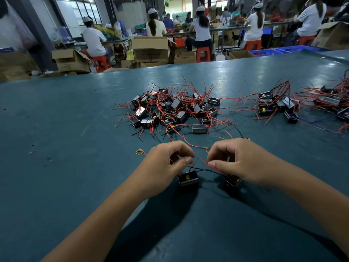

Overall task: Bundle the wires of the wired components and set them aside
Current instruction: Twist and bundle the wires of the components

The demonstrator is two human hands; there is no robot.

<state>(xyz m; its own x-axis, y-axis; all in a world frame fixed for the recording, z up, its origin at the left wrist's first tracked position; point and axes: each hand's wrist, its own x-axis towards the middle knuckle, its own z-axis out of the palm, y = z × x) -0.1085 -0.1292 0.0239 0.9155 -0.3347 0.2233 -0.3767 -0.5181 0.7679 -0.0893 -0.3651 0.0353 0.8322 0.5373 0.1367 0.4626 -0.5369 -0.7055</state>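
Pinching thin, floppy wires (pixel 203 163) near the worktop's (pixel 66 129) near edge, our left hand (pixel 166 163) and right hand (pixel 232 161) should grip close to each light component (pixel 188 179).

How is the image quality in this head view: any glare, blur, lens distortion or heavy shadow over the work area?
Head view: the hands and the loose component pile are sharp; overhead light glares off the far table top; the forearms cast dark shadows on the near table; the wide lens bows the table's far edge; the background workers are soft, the top right corner smeared.
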